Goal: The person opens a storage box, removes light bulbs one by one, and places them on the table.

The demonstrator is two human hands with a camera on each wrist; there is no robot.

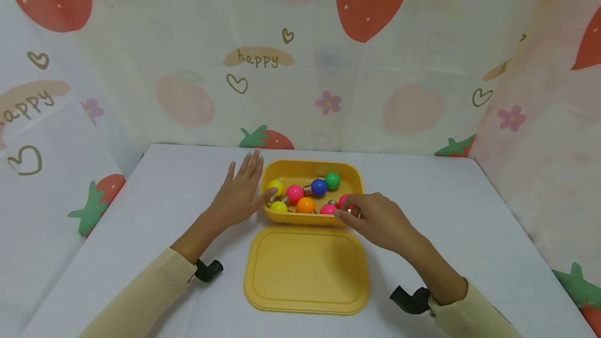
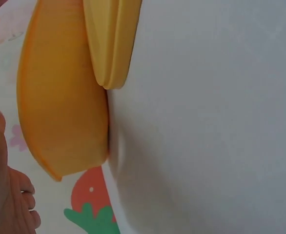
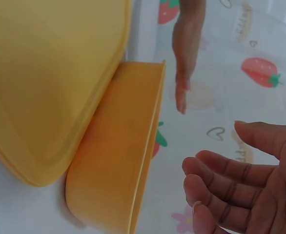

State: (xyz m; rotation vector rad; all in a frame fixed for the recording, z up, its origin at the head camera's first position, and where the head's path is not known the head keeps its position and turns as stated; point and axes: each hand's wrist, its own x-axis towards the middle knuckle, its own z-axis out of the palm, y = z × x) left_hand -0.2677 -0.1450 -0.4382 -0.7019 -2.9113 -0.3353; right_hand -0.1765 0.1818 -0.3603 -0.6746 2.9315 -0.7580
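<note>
A yellow plastic box (image 1: 312, 167) stands on the table and holds several toy light bulbs with metallic screw bases. Among them are a green bulb (image 1: 333, 181), a blue bulb (image 1: 319, 187), an orange bulb (image 1: 306, 205) and a pink bulb (image 1: 295, 193). My left hand (image 1: 238, 194) is spread with straight fingers at the box's left side, its thumb over the rim beside a yellow bulb (image 1: 275, 186). Above the front right corner hovers my right hand (image 1: 377, 218), partly covering another pink bulb (image 1: 345, 201). The right wrist view shows its fingers (image 3: 221, 170) loosely bent, with nothing between them.
A flat yellow lid (image 1: 307, 270) lies just in front of the box on the white-covered table (image 1: 446, 197). Behind and at both sides hangs cloth printed with strawberries and hearts (image 1: 300, 56). Each wrist carries a small black camera mount (image 1: 410, 300).
</note>
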